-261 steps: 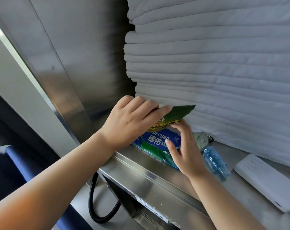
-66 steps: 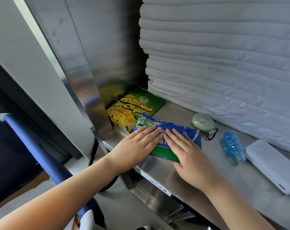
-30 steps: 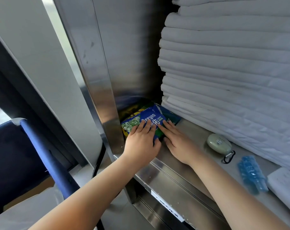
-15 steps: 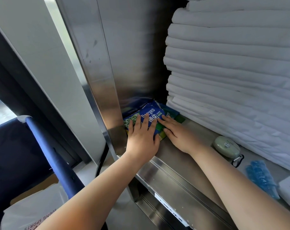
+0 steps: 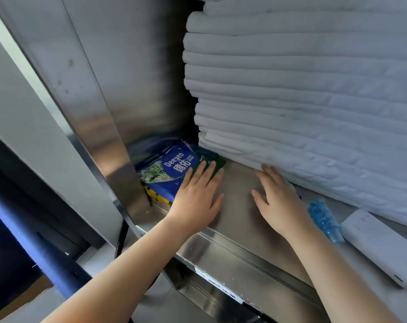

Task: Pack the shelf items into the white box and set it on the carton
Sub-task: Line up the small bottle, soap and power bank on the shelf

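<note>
A blue Deeyeo wipes pack (image 5: pixel 167 170) lies in the shelf's back left corner on top of the green banana chips bag (image 5: pixel 213 159), whose yellow edge shows below. My left hand (image 5: pixel 198 197) lies flat with straight fingers on the right edge of the pack and bag. My right hand (image 5: pixel 277 197) hovers open over the steel shelf (image 5: pixel 239 206), apart from the pack, and hides the small oval case. A blue crumpled bottle (image 5: pixel 323 220) and a white box-like slab (image 5: pixel 379 245) lie to its right.
A tall stack of folded white linens (image 5: pixel 302 89) fills the back of the shelf. A steel upright (image 5: pixel 93 117) walls the left side. Below left are a blue bar (image 5: pixel 34 243) and a black hose (image 5: pixel 119 241).
My right hand has come off the wipes pack and moved right along the shelf. My left hand has slid to the pack's right edge. The view shifted left.
</note>
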### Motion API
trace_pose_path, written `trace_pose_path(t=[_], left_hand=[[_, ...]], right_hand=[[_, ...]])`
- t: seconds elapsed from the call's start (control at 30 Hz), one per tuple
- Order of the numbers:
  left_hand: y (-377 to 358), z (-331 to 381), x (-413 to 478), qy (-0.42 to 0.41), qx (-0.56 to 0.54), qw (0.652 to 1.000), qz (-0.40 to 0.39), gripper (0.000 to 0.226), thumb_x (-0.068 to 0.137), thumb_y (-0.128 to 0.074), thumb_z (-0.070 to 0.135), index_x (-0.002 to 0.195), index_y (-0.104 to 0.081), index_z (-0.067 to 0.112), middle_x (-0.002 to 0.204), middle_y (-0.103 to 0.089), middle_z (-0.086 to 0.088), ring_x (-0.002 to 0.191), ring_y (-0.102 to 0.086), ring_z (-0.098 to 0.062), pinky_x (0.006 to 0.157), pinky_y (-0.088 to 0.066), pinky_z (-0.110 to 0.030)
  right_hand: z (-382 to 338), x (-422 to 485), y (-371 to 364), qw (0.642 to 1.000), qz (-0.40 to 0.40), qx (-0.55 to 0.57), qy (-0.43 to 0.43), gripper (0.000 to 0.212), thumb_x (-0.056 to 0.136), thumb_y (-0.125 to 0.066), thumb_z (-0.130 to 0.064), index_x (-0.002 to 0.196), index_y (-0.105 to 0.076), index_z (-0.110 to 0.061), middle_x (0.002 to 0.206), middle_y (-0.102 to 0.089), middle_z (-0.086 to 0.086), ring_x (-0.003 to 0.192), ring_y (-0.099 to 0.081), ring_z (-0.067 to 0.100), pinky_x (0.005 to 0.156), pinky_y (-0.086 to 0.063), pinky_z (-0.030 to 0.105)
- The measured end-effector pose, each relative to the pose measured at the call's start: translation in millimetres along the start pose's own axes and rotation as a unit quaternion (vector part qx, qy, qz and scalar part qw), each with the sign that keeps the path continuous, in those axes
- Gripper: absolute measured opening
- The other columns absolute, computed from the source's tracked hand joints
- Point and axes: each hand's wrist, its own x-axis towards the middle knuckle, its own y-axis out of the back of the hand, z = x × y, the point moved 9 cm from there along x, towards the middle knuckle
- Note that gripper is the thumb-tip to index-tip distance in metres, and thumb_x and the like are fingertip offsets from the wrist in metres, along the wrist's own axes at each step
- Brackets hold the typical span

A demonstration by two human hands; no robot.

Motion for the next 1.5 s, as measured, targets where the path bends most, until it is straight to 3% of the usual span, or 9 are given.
trace_pose_path(t=[0.13,0.27,0.37,0.47,0.7,0.9,1.0,1.17,1.5], left_hand=[[-25.2,67.3,10.0,-0.117,-0.034,0.992,-0.032,0.057,0.099,-0.030,0.031,0.150,-0.008,0.020,0.158,-0.008,-0.002,0.145,-0.004,-0.016,0.115,0.005,-0.032],[-36.3,95.4,23.3,-0.158,-0.073,0.984,-0.040,0.061,0.099,-0.029,0.032,0.151,0.002,0.021,0.158,0.005,0.002,0.144,0.003,-0.012,0.115,0.005,-0.028],[-37.2,101.4,26.8,-0.183,-0.101,0.977,-0.046,0.063,0.099,-0.029,0.032,0.150,0.007,0.021,0.155,0.015,0.004,0.144,0.010,-0.010,0.114,0.008,-0.024],[-32.3,103.1,23.3,-0.199,-0.116,0.973,-0.025,0.063,0.098,-0.032,0.029,0.149,0.006,0.023,0.155,0.014,0.004,0.144,0.009,-0.011,0.116,0.004,-0.026],[-30.8,83.8,22.0,-0.126,-0.136,0.983,0.009,0.053,0.097,-0.036,0.030,0.148,-0.020,0.028,0.157,-0.016,0.002,0.144,-0.008,-0.018,0.114,-0.009,-0.033],[-36.7,80.5,23.8,-0.119,-0.163,0.979,0.000,0.055,0.096,-0.039,0.032,0.147,-0.020,0.031,0.157,-0.014,0.003,0.144,-0.005,-0.015,0.113,-0.011,-0.029],[-39.1,80.6,23.5,-0.121,-0.170,0.978,-0.012,0.058,0.096,-0.038,0.036,0.148,-0.013,0.034,0.158,-0.009,0.004,0.144,-0.004,-0.014,0.113,-0.011,-0.028],[-34.4,82.3,21.3,-0.124,-0.148,0.981,0.006,0.058,0.094,-0.040,0.042,0.147,-0.017,0.034,0.152,-0.019,0.001,0.129,-0.034,-0.023,0.104,-0.030,-0.033],[-36.9,85.0,19.9,-0.135,-0.142,0.981,-0.003,0.061,0.094,-0.040,0.043,0.148,-0.012,0.036,0.156,-0.010,0.004,0.141,-0.014,-0.018,0.109,-0.023,-0.034]], right_hand=[[24.1,-32.6,18.6,0.999,0.031,-0.024,-0.036,0.044,0.090,-0.058,-0.015,0.133,-0.049,-0.009,0.148,-0.038,0.007,0.139,-0.030,0.023,0.110,-0.027,0.031],[34.9,-51.1,30.0,0.996,0.044,-0.059,-0.047,0.045,0.089,-0.057,-0.009,0.134,-0.051,-0.013,0.143,-0.043,0.005,0.131,-0.041,0.024,0.105,-0.034,0.033],[32.1,-57.8,36.1,0.993,0.077,-0.077,-0.053,0.046,0.079,-0.069,-0.002,0.123,-0.060,-0.008,0.127,-0.058,0.010,0.111,-0.058,0.031,0.087,-0.051,0.040],[30.6,-55.4,31.3,0.991,0.075,-0.098,-0.055,0.044,0.084,-0.065,-0.006,0.127,-0.057,-0.010,0.133,-0.054,0.007,0.117,-0.055,0.028,0.089,-0.048,0.037],[23.3,-47.5,11.6,0.997,0.021,-0.073,-0.016,0.054,0.095,-0.049,-0.013,0.146,-0.032,-0.017,0.155,-0.025,-0.002,0.135,-0.036,0.016,0.103,-0.036,0.026],[37.8,-75.7,59.0,0.968,0.230,-0.060,-0.080,0.048,0.077,-0.069,-0.004,0.123,-0.058,-0.011,0.126,-0.057,0.003,0.115,-0.048,0.017,0.087,-0.049,0.031],[61.9,-94.0,59.2,0.963,0.222,-0.068,-0.138,0.054,0.073,-0.076,-0.010,0.123,-0.057,-0.008,0.123,-0.057,0.008,0.111,-0.051,0.028,0.092,-0.041,0.030],[67.2,-105.1,61.2,0.966,0.207,-0.072,-0.133,0.056,0.069,-0.079,-0.009,0.121,-0.058,-0.008,0.116,-0.059,0.009,0.103,-0.054,0.032,0.089,-0.044,0.034],[69.0,-116.1,63.2,0.966,0.226,0.005,-0.129,0.050,0.076,-0.068,0.004,0.123,-0.057,-0.010,0.107,-0.061,0.006,0.098,-0.059,0.024,0.087,-0.043,0.026]])
